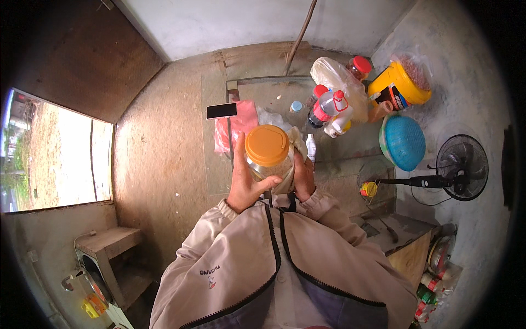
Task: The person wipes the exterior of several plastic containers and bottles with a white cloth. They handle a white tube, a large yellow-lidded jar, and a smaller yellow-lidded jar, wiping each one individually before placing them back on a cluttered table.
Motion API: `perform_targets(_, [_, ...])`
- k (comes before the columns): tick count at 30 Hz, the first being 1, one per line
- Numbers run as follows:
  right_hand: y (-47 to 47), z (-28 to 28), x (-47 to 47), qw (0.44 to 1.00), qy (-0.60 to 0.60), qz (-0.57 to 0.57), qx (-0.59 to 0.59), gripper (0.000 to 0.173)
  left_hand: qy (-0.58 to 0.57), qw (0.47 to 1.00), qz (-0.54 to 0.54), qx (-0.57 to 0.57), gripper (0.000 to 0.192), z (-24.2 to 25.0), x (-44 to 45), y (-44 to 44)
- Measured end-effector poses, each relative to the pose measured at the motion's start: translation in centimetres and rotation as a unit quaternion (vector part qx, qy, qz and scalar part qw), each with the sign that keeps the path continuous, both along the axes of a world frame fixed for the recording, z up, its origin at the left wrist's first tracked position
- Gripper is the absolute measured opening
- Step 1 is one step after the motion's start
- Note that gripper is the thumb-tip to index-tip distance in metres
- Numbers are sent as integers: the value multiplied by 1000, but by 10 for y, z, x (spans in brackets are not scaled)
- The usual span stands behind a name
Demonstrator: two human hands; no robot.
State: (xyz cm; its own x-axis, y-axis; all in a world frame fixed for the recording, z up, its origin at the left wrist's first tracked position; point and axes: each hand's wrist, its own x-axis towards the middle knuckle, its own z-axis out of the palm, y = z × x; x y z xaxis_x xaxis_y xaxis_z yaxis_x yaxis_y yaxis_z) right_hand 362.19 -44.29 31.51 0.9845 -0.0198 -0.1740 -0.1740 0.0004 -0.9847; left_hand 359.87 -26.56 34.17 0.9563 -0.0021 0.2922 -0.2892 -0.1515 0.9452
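A clear jar with an orange screw lid (268,144) stands upright between my hands, in front of my jacket. Some pale, grainy content shows through its wall. My left hand (243,179) grips the jar's left side, its thumb across the front. On the right, my right hand (303,174) presses a beige cloth (296,142) against the jar; several of its fingers are hidden by the cloth. Behind the jar, a pink plastic bag (242,123) lies on a glass-topped table (267,90), with a dark-screened phone (221,111) at the bag's upper edge.
Right of the jar are a white bottle (311,148), a cola bottle (324,107), a red-lidded jar (359,68) and a plastic bag (335,76). Farther right stand a yellow bucket (396,88), a blue basket (404,142) and a black fan (462,166). A wooden pole (302,35) leans behind.
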Motion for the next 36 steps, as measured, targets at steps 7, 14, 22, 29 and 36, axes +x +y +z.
perform_targets(7, [5,31,0,992,-104,4,77,40,-6,999,-8,43,130,-14,1,-6])
perform_targets(14, [-21,-19,42,909,104,214,343,32,41,994,-97,-15,129,-13,-10,1])
perform_targets(22, [-31,-56,27,905,-162,229,-320,33,52,986,-141,-69,134,-8,-17,12])
perform_targets(29, [-18,-4,8,975,-13,162,150,41,41,988,-92,-114,126,-10,-17,15])
perform_targets(36, [-27,-65,9,951,-104,223,-187,38,41,986,-69,-144,123,5,-12,20])
